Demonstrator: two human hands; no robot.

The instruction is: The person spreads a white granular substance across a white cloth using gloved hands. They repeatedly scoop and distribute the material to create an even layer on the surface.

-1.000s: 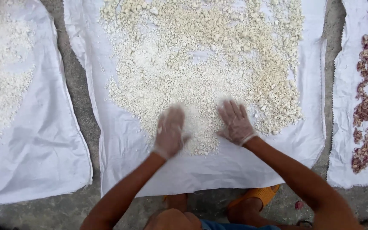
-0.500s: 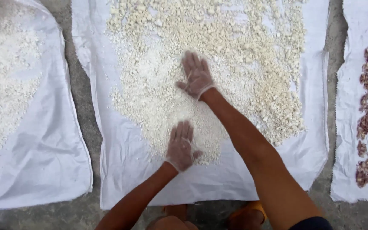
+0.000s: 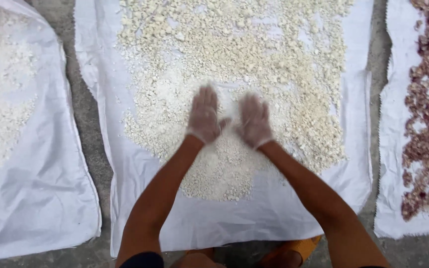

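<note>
Outdoors, white sack (image 3: 214, 228) on concrete ground (image 3: 88, 124), pale crumbs (image 3: 234, 54)

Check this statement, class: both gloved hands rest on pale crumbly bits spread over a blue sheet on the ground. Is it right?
Not quite. The head view shows the sheet is white, not blue. The left hand and right hand, both gloved, do rest on the pale crumbly bits.

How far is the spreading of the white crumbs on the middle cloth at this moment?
Done: most of the white crumbs lie thinly across the upper part of the middle cloth. In hand: the left hand and the right hand, both in thin gloves, lie flat side by side on the crumbs near the centre. Left: a thicker patch between the forearms is not yet spread, and the near edge of the cloth is bare.
</note>
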